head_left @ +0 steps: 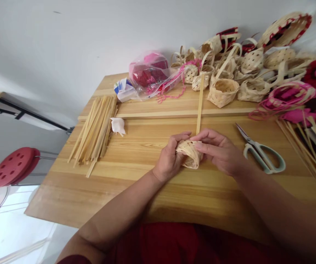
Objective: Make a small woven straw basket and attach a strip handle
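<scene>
A small woven basket [190,154] of pale flat strips is held on its side above the table, its opening toward me. My left hand [169,156] wraps round its left side. On its right side, my right hand [216,148] grips the rim with thumb and fingers. A long flat strip [200,106] sticks up from the basket, pointing away from me; its lower end is hidden by the basket and fingers. Scissors [262,152] with pale green-white handles lie to the right of my right hand, blades partly apart.
A bundle of flat strips [96,128] and a crumpled white tissue [118,125] lie at left. Small handled baskets [223,91] crowd the back right, beside a plastic bag of red and pink yarn [149,73]. Loose strips [306,157] line the right edge. A red stool [15,167] stands beyond the table [72,198].
</scene>
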The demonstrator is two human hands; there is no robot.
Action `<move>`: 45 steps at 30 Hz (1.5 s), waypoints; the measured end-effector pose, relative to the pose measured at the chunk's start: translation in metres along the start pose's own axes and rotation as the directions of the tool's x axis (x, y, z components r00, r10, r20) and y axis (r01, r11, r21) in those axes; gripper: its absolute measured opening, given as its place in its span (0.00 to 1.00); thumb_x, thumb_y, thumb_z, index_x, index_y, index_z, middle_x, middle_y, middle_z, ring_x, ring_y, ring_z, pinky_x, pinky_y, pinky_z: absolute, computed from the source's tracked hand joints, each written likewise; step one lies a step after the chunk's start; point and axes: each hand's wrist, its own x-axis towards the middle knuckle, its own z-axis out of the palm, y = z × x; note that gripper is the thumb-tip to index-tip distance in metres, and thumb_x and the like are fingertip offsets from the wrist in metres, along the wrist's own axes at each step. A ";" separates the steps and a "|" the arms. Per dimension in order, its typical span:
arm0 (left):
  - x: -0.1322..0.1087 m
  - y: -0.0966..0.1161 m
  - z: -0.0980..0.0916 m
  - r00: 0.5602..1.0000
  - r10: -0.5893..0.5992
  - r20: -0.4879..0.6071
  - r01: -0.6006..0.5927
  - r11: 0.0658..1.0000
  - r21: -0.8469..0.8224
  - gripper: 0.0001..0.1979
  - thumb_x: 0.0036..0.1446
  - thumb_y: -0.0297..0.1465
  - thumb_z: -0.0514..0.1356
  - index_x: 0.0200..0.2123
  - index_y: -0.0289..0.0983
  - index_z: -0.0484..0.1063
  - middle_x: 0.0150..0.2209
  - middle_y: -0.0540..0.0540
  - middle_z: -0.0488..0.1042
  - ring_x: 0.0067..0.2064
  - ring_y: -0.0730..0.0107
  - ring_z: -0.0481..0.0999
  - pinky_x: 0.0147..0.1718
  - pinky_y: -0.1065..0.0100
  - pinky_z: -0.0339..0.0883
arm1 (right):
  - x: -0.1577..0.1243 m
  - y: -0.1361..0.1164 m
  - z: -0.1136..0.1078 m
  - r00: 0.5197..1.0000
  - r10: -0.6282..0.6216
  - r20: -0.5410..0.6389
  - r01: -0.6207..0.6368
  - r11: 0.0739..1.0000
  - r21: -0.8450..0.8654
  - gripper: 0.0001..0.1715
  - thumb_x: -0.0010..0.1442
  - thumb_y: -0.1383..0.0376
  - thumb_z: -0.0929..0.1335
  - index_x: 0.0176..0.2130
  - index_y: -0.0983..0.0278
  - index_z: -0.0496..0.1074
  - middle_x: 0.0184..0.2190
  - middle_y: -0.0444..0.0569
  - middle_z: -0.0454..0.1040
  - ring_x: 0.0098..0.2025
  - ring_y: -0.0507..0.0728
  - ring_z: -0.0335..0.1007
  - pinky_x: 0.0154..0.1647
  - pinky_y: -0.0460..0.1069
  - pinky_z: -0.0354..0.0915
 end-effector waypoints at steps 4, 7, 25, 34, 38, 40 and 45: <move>-0.002 0.001 0.003 1.000 0.008 0.014 -0.008 1.000 0.016 0.22 0.74 0.48 0.55 0.60 0.40 0.64 0.64 0.33 0.73 0.67 0.53 0.74 0.64 0.50 0.68 | -0.001 -0.002 0.000 1.000 0.008 0.006 -0.008 0.999 -0.033 0.16 0.53 0.55 0.82 0.35 0.57 0.79 0.33 0.43 0.83 0.33 0.54 0.77 0.33 0.48 0.73; -0.003 0.002 0.004 1.000 -0.005 0.010 0.005 1.000 0.021 0.22 0.74 0.49 0.54 0.60 0.40 0.65 0.64 0.33 0.73 0.66 0.53 0.74 0.64 0.50 0.68 | 0.000 -0.001 0.001 1.000 0.017 0.009 -0.017 0.999 -0.044 0.16 0.53 0.55 0.82 0.35 0.58 0.78 0.33 0.43 0.83 0.33 0.53 0.77 0.31 0.47 0.72; 0.011 0.016 -0.004 0.936 -0.339 -0.093 0.341 0.940 0.005 0.19 0.72 0.47 0.58 0.54 0.38 0.69 0.50 0.42 0.80 0.50 0.62 0.79 0.53 0.62 0.72 | 0.004 0.019 0.005 0.962 -0.271 -0.039 0.246 0.916 -0.316 0.20 0.64 0.50 0.76 0.51 0.56 0.79 0.46 0.47 0.84 0.47 0.57 0.81 0.48 0.52 0.76; 0.010 0.020 -0.003 0.966 -0.231 -0.115 0.241 0.966 0.090 0.18 0.73 0.46 0.56 0.54 0.38 0.68 0.49 0.41 0.80 0.49 0.62 0.79 0.52 0.61 0.72 | -0.007 0.027 0.021 0.885 -0.454 -0.103 0.367 0.816 -0.446 0.12 0.72 0.57 0.70 0.53 0.55 0.78 0.49 0.47 0.83 0.48 0.55 0.80 0.50 0.51 0.74; 0.009 0.018 -0.004 0.975 -0.180 -0.130 0.191 0.978 0.082 0.19 0.73 0.46 0.56 0.57 0.39 0.67 0.54 0.38 0.79 0.53 0.59 0.80 0.56 0.57 0.72 | -0.008 0.029 0.023 0.882 -0.461 -0.103 0.406 0.851 -0.333 0.12 0.71 0.59 0.72 0.53 0.55 0.75 0.51 0.48 0.83 0.52 0.55 0.80 0.53 0.51 0.75; 0.008 0.015 -0.003 0.984 -0.130 -0.123 0.138 0.989 0.055 0.20 0.73 0.45 0.57 0.59 0.39 0.65 0.57 0.37 0.77 0.56 0.57 0.79 0.58 0.55 0.72 | -0.008 0.029 0.024 0.870 -0.479 -0.115 0.431 0.854 -0.291 0.09 0.69 0.60 0.74 0.49 0.55 0.76 0.52 0.48 0.83 0.55 0.56 0.80 0.56 0.53 0.75; 0.005 0.010 -0.001 0.991 -0.035 -0.129 0.038 0.999 0.019 0.16 0.74 0.41 0.57 0.58 0.42 0.60 0.61 0.36 0.73 0.61 0.58 0.77 0.60 0.53 0.72 | -0.010 0.026 0.027 0.848 -0.511 -0.140 0.464 0.843 -0.273 0.05 0.67 0.63 0.75 0.44 0.52 0.79 0.55 0.45 0.83 0.60 0.59 0.79 0.62 0.57 0.74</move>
